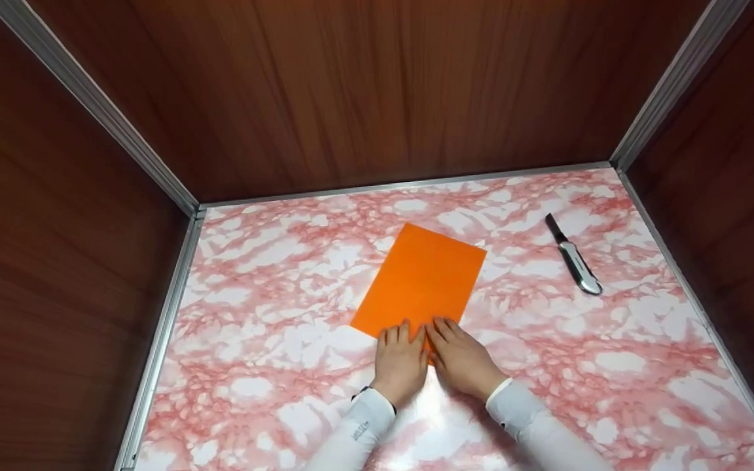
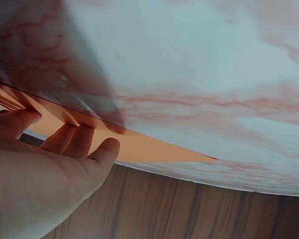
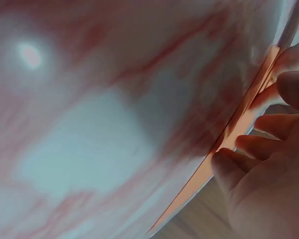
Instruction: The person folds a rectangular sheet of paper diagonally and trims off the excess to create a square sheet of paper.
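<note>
An orange sheet of paper point(image 1: 424, 278) lies at a slant on the marbled tabletop, its near edge partly hidden under both hands. My left hand point(image 1: 400, 363) rests on the near edge, fingers reaching forward over the paper. Beside it my right hand point(image 1: 465, 360) presses on the near right part, fingers stretched forward too. The two hands almost meet at the index fingers and thumbs. In the left wrist view fingertips point(image 2: 109, 147) touch the paper point(image 2: 149, 148), and thin layered lines show near the hand. The right wrist view has fingertips point(image 3: 222, 157) along the paper's edge point(image 3: 197, 179).
A utility knife point(image 1: 573, 258) with a dark blade end and a silver and black handle lies to the right of the paper. Brown wood-grain panels point(image 1: 364, 91) with metal edge strips point(image 1: 410, 186) enclose the pink and white tabletop point(image 1: 266, 288) at the back and both sides.
</note>
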`<state>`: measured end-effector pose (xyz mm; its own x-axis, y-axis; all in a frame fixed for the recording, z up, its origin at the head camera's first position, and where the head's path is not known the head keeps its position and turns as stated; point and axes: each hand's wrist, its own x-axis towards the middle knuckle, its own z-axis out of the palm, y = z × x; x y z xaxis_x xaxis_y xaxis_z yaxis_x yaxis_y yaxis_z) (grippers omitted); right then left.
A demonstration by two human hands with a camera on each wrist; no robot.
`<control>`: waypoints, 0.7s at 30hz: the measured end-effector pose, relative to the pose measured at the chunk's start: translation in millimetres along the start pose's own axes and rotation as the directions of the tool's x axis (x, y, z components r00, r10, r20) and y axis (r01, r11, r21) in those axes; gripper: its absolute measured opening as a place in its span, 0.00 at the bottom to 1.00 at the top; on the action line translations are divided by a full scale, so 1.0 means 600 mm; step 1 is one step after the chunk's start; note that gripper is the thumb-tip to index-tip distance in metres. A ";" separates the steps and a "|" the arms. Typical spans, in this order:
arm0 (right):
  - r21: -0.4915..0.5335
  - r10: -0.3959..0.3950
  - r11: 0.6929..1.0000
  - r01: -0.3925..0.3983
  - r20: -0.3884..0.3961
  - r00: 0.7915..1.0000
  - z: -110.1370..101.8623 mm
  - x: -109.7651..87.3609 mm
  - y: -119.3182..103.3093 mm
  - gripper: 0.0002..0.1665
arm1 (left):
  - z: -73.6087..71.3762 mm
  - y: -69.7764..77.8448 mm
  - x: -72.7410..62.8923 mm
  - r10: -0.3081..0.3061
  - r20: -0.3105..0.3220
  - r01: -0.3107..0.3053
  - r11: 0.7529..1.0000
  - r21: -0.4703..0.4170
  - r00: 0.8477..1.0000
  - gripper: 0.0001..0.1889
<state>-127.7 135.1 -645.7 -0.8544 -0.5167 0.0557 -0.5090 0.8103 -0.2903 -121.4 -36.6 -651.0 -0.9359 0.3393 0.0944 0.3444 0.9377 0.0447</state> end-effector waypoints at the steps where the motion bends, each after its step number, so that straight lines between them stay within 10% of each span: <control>1: -0.009 0.004 1.000 -0.004 0.000 1.000 0.002 0.000 -0.001 0.33 | -0.002 0.000 0.000 0.009 0.001 -0.009 1.000 -0.009 1.000 0.26; 21: 0.053 -0.120 0.992 0.115 0.106 0.987 -0.038 -0.030 0.096 0.30 | -0.008 -0.132 0.008 0.103 0.184 -0.075 0.985 -0.153 0.978 0.33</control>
<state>-144.3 197.5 -641.8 -0.7710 -0.6367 -0.0113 -0.5977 0.7296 -0.3322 -153.0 -109.4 -649.2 -0.8930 0.4417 -0.0857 0.4207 0.8872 0.1893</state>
